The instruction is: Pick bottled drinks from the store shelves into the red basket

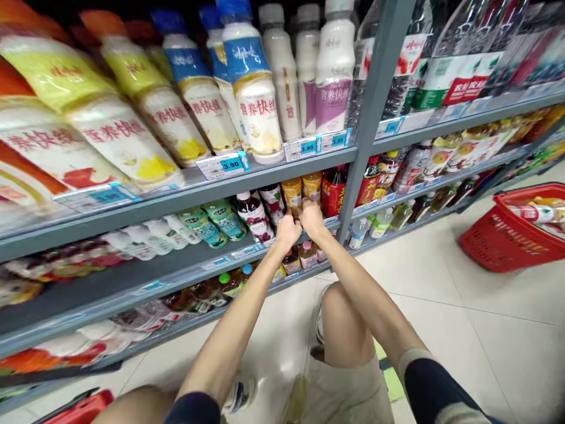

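Both my arms reach out to the middle shelf, and the hands are side by side in front of the orange drink packages. My left hand [288,231] is closed, its fingers curled at the shelf's front edge. Close against it, my right hand [312,218] is curled shut too. What either hand holds, if anything, is hidden. Just behind them are an orange drink package [292,193] and a second orange drink package [312,185]. To their left stands a dark bottle with a white cap [255,219]; to their right are red cans [334,191].
The upper shelf [185,187] holds large milk-drink bottles [258,88]. A grey shelf post [367,100] rises right of my hands. A red shopping basket [507,229] with goods stands on the tiled floor at right; part of another red basket [83,409] shows at lower left.
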Action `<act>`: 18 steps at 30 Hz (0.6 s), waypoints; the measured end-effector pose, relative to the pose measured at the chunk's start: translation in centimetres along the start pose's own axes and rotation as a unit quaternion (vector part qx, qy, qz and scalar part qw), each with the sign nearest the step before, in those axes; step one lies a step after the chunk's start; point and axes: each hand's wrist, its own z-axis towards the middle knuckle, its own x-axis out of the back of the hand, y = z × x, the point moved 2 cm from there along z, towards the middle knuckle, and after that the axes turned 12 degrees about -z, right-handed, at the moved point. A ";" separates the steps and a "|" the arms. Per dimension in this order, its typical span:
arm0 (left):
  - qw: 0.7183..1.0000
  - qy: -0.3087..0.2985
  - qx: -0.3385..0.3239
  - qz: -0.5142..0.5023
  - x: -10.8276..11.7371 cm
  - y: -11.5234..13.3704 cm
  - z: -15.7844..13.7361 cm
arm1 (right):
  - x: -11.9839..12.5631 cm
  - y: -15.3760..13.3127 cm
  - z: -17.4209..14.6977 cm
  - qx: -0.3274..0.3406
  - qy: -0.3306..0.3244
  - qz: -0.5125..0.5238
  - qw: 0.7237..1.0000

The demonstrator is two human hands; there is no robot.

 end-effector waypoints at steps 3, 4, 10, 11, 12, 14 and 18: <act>1.000 0.000 0.005 0.004 -0.2 0.1 0.0 | 0.0 0.1 0.1 0.001 0.000 0.002 1.000; 1.000 0.001 0.006 0.004 -0.3 0.1 -0.1 | 0.0 0.2 0.0 0.003 0.000 0.003 1.000; 1.000 0.004 0.002 0.004 -0.7 0.1 -0.5 | 0.1 0.7 -0.2 0.027 0.003 0.015 1.000; 1.000 0.003 0.001 0.004 -0.7 0.1 -0.5 | 0.0 0.6 -0.1 0.028 0.004 0.017 0.999; 1.000 0.003 -0.001 0.004 -0.6 0.1 -0.5 | 0.0 0.6 -0.1 0.028 0.006 0.019 0.999; 1.000 0.005 -0.003 0.001 -0.6 0.2 -0.5 | 0.0 0.5 0.0 0.029 0.008 0.026 0.999; 0.999 0.025 -0.027 -0.007 -0.4 -0.2 -1.0 | 0.9 1.8 -0.5 0.051 0.015 0.046 0.998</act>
